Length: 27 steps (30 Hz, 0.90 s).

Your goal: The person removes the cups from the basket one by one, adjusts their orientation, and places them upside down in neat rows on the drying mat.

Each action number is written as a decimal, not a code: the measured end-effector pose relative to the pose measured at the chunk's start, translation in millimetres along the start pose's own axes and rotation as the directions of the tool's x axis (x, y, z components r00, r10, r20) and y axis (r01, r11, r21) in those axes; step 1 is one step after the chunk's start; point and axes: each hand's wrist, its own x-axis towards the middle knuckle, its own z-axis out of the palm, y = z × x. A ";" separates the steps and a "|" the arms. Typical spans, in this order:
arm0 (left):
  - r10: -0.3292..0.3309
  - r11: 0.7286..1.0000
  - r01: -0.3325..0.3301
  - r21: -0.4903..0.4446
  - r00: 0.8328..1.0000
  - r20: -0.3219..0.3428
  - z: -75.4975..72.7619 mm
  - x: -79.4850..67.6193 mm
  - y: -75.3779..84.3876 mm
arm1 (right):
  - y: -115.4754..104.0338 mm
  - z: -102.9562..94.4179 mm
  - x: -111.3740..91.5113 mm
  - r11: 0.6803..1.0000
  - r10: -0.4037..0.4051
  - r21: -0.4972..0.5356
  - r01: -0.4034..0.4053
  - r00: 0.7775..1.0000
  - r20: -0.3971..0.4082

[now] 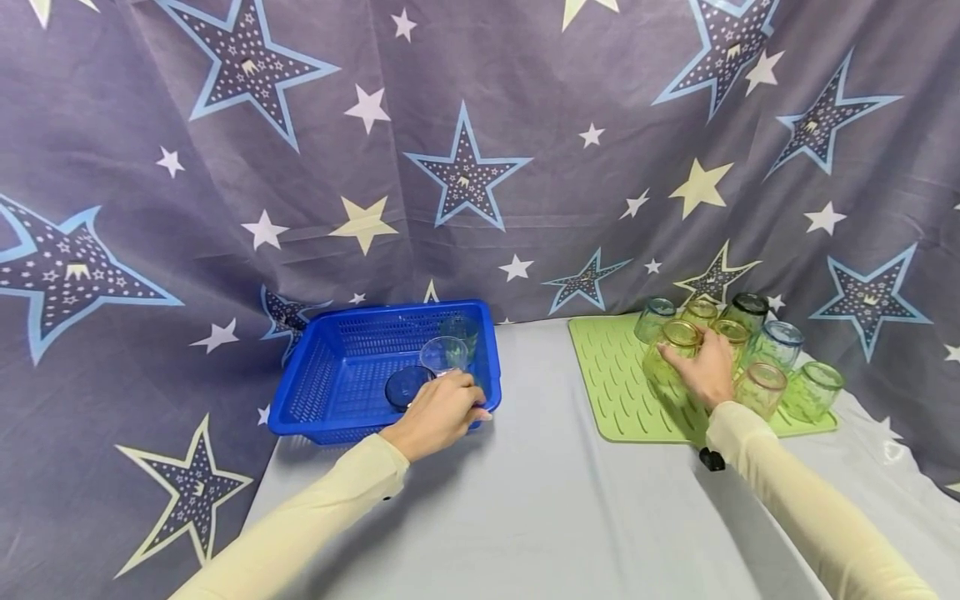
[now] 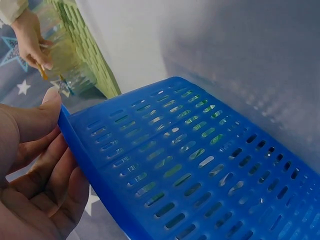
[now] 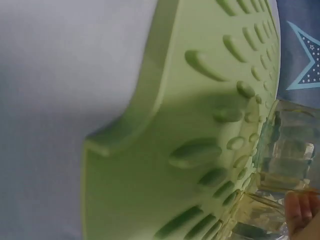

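Note:
At the right front corner of the blue plastic basket (image 1: 300, 417), my left hand (image 1: 442, 408) pinches the rim between thumb and curled fingers, as the left wrist view shows. A dark blue glass (image 1: 405, 387), a clear glass (image 1: 441, 354) and a greenish glass (image 1: 461, 329) are in the basket's right part. My right hand (image 1: 708, 371) grips a yellow glass (image 1: 660, 371) over the green drying mat (image 1: 607, 392). In the right wrist view, its fingertips (image 3: 295, 212) touch the glass beside another yellowish glass. Whether the gripped glass rests on the mat cannot be told.
Around the right hand on the mat crowd several glasses: a teal one (image 1: 655, 317), a dark one (image 1: 748, 310), a blue one (image 1: 782, 343), a pinkish one (image 1: 761, 389) and a green one (image 1: 813, 392). Behind the white-covered table (image 1: 525, 500) hangs a star-patterned curtain (image 1: 510, 75).

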 end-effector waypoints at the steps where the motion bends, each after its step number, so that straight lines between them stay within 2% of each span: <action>1: 0.000 1.000 0.000 0.001 1.000 -0.001 0.1 -0.2 0.1 | 1.4 -0.5 0.4 1.000 0.003 -0.009 -0.003 1.000 0.002; 13: 0.001 1.000 -0.001 -0.021 1.000 -0.013 -0.4 -0.2 1.8 | 6.7 0.2 5.1 0.994 0.011 -0.105 -0.009 1.000 0.017; 21: -0.011 1.000 0.011 -0.023 1.000 0.002 -1.5 -0.8 2.2 | 9.3 1.9 7.7 0.993 0.067 -0.097 -0.064 0.997 0.032; 27: -0.012 1.000 0.012 -0.021 1.000 0.005 -1.6 -0.8 1.1 | 7.6 3.3 5.3 0.994 0.025 -0.107 -0.026 1.000 -0.003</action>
